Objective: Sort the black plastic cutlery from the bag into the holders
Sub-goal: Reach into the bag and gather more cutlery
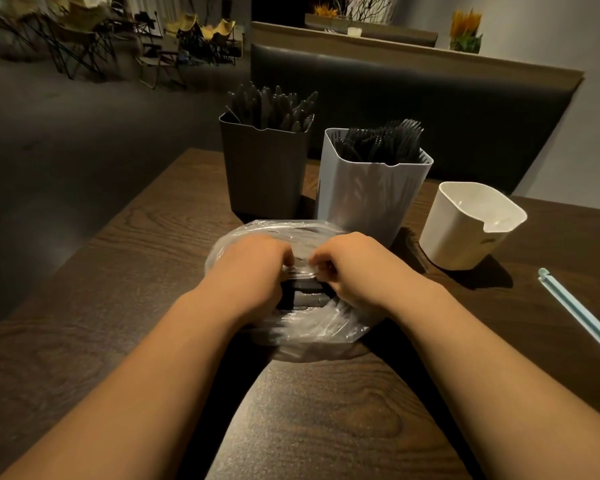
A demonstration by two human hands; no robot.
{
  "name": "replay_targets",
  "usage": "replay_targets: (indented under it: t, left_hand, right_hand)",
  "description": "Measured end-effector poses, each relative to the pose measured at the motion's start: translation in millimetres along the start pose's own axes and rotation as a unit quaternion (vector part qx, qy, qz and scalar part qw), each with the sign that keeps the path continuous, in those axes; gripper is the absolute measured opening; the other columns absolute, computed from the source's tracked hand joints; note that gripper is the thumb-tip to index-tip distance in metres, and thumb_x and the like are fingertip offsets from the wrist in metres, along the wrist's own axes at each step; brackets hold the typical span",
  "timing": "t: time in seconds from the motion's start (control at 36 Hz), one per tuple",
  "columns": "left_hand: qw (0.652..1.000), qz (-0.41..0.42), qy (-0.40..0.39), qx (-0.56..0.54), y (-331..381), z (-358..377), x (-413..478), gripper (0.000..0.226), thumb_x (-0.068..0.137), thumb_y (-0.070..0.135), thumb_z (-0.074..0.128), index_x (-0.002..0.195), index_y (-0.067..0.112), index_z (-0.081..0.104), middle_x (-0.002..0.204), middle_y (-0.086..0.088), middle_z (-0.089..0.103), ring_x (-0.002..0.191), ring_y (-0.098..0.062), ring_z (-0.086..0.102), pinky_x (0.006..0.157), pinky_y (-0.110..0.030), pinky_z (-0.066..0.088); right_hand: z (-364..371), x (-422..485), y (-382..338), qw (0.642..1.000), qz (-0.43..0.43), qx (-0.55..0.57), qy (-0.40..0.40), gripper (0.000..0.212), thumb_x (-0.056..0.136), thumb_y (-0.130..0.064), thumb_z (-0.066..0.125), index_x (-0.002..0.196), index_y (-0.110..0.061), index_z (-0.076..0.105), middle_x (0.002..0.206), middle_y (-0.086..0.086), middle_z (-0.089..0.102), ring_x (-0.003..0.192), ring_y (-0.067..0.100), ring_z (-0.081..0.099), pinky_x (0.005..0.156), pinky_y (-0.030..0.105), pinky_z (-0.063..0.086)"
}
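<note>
A: What lies nearest on the dark wooden surface [326,427]?
B: A clear plastic bag [305,332], crumpled, with black cutlery [303,297] packed inside. Which pieces they are I cannot tell.
A: And the 2 hands?
B: Both are on top of the bag. The left hand [253,268] and the right hand [352,268] each pinch the film with curled fingers, knuckles nearly meeting over the middle.
A: Anything off to the side?
B: A pale blue strip [575,313] lies towards the right edge.
A: Further back?
B: 3 holders. Just beyond the bag, a dark holder [264,174] on the left stands full of black knives [271,105]. Just beside it, a pale grey holder [368,202] is full of black forks [385,143], tines up. To the right, apart from those 2, a white holder [465,233] shows its pale inside.
A: Behind them?
B: A dark padded bench back [430,105]
</note>
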State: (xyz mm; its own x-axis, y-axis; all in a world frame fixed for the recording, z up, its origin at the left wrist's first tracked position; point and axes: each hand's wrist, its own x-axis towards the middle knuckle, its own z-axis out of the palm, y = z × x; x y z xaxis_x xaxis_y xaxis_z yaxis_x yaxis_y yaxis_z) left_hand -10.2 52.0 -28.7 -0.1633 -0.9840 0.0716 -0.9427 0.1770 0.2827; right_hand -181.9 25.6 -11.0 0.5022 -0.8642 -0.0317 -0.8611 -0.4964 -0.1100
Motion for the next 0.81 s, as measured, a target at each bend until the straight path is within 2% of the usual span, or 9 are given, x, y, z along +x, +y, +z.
replay_targets:
  t: [0.06, 0.17, 0.31, 0.42, 0.5, 0.58, 0.64, 0.69, 0.81]
  left_hand:
    - [1.000, 0.000, 0.000, -0.015, -0.6, 1.7, 0.9, 0.023, 0.089, 0.017, 0.068, 0.108, 0.031, 0.071, 0.111, 0.001, 0.067, 0.105, -0.023, 0.060, 0.087, -0.034, 0.046]
    - [0.999, 0.006, 0.011, -0.040, 0.5, 4.0, 0.8, 0.015, 0.088, 0.017, 0.069, 0.095, 0.030, 0.071, 0.099, 0.004, 0.062, 0.098, -0.022, 0.058, 0.081, -0.032, 0.045]
    - [0.997, 0.018, 0.032, -0.071, 3.3, 1.7, -1.0, 0.025, 0.089, 0.013, 0.064, 0.079, 0.033, 0.052, 0.087, 0.010, 0.055, 0.090, -0.018, 0.055, 0.075, -0.029, 0.038]
    - [0.988, -0.006, 0.080, -0.129, 6.8, -4.3, -3.1, 0.025, 0.086, 0.005, 0.060, 0.097, 0.028, 0.061, 0.091, 0.009, 0.062, 0.092, -0.016, 0.059, 0.080, -0.032, 0.046]
    - [0.970, -0.004, 0.128, -0.209, 7.1, -9.0, -3.1, 0.030, 0.089, 0.003, 0.056, 0.101, 0.030, 0.063, 0.088, 0.010, 0.064, 0.089, -0.014, 0.062, 0.086, -0.040, 0.054]
    - [0.944, 0.001, 0.141, -0.297, 7.7, -14.8, -4.8, 0.031, 0.098, 0.004, 0.053, 0.111, 0.030, 0.063, 0.089, 0.011, 0.065, 0.080, -0.002, 0.061, 0.078, -0.030, 0.052]
    - [0.941, 0.011, 0.136, -0.308, 6.8, -18.3, -6.4, 0.036, 0.098, 0.002, 0.052, 0.118, 0.030, 0.063, 0.092, 0.012, 0.066, 0.079, 0.001, 0.061, 0.074, -0.021, 0.050]
    - [0.938, 0.021, 0.106, -0.329, 7.3, -20.8, -8.5, 0.044, 0.097, -0.003, 0.050, 0.123, 0.031, 0.061, 0.093, 0.014, 0.067, 0.078, 0.007, 0.061, 0.072, -0.014, 0.047]
    - [0.928, 0.048, 0.064, -0.364, 12.6, -19.1, -10.3, 0.047, 0.097, -0.005, 0.048, 0.130, 0.027, 0.060, 0.094, 0.012, 0.067, 0.077, 0.007, 0.061, 0.075, -0.017, 0.049]
  right_hand:
    - [1.6, -3.5, -0.1, 0.999, -0.021, -0.018, 0.017, 0.012, 0.091, -0.017, 0.059, 0.084, -0.025, 0.064, 0.091, -0.002, 0.067, 0.087, 0.022, 0.058, 0.081, 0.037, 0.051]
    - [8.7, -7.8, 4.2, 0.993, -0.038, 0.022, 0.105, 0.026, 0.093, -0.018, 0.060, 0.117, -0.024, 0.069, 0.110, 0.000, 0.071, 0.106, 0.024, 0.059, 0.090, 0.043, 0.051]
    - [14.2, -7.6, 6.1, 0.979, -0.049, 0.063, 0.189, 0.031, 0.087, -0.004, 0.065, 0.116, -0.016, 0.069, 0.111, 0.004, 0.071, 0.103, 0.026, 0.065, 0.089, 0.046, 0.054]
    - [15.9, -6.7, 9.0, 0.939, -0.068, 0.126, 0.312, 0.031, 0.083, 0.002, 0.069, 0.112, -0.009, 0.070, 0.104, 0.007, 0.073, 0.096, 0.024, 0.069, 0.088, 0.041, 0.057]
    - [9.1, -5.1, 6.9, 0.888, -0.051, 0.235, 0.392, 0.018, 0.087, -0.006, 0.072, 0.105, -0.009, 0.070, 0.096, 0.001, 0.071, 0.088, 0.012, 0.066, 0.082, 0.029, 0.056]
    - [4.8, -1.3, 6.0, 0.838, -0.020, 0.327, 0.437, 0.013, 0.087, -0.010, 0.074, 0.100, -0.013, 0.073, 0.096, -0.002, 0.066, 0.087, 0.015, 0.067, 0.078, 0.034, 0.058]
    - [4.6, -0.9, 5.1, 0.822, -0.028, 0.361, 0.440, 0.018, 0.086, -0.004, 0.072, 0.101, -0.013, 0.075, 0.097, -0.004, 0.063, 0.088, 0.017, 0.068, 0.076, 0.036, 0.060]
    - [5.6, -2.7, 3.3, 0.819, -0.040, 0.361, 0.445, 0.023, 0.085, 0.004, 0.070, 0.103, -0.009, 0.076, 0.095, -0.005, 0.063, 0.086, 0.013, 0.068, 0.076, 0.029, 0.060]
    - [8.9, -4.4, 1.9, 0.798, -0.032, 0.350, 0.490, 0.026, 0.082, -0.001, 0.077, 0.107, -0.008, 0.075, 0.094, 0.002, 0.072, 0.088, 0.010, 0.070, 0.080, 0.025, 0.058]
